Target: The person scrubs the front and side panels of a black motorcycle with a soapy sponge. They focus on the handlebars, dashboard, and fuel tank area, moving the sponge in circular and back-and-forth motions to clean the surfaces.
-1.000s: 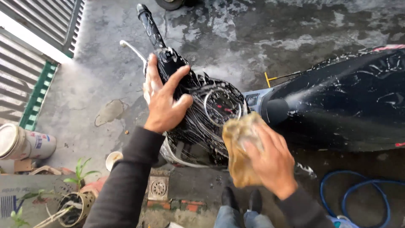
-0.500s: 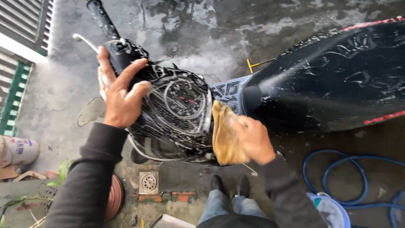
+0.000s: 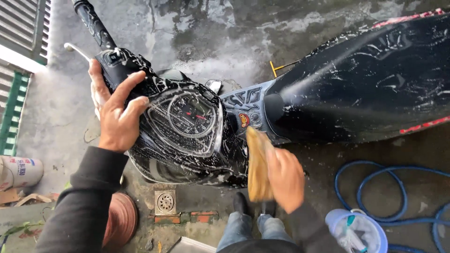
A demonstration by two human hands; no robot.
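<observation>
Taking the soapy black motorbike dash [image 3: 187, 126] as the landmark and reading across from its left: a pale paint bucket [image 3: 18, 171] lies on the wet concrete floor [image 3: 225, 42] well off to the left of it, with a round rust-coloured disc [image 3: 123, 218] and a small square floor drain [image 3: 165, 202] just below its lower edge. The left hand [image 3: 117, 117] lies on the dash's left shoulder, below the handlebar grip [image 3: 91, 21], fingers spread wide and flat against the foamy plastic, pressing on it and not closed round anything. The round speedometer [image 3: 190, 117] sits in the middle of the dash, streaked with suds. Just to the right of the dash, the right hand [image 3: 286, 178] is curled shut round a yellow-brown cloth [image 3: 258, 164], which stands nearly upright, its long axis running from the hand up toward the bike's centre panel, its top end touching the bodywork beside the dash. So the cloth lies on the dash side of the right hand, between palm and bike, and the right hand is plainly the nearer one to it. Further right the black seat [image 3: 365, 84] stretches away, foam-flecked, and below it a blue hose [image 3: 375, 187] coils on the floor beside a pale blue bucket [image 3: 358, 232].
</observation>
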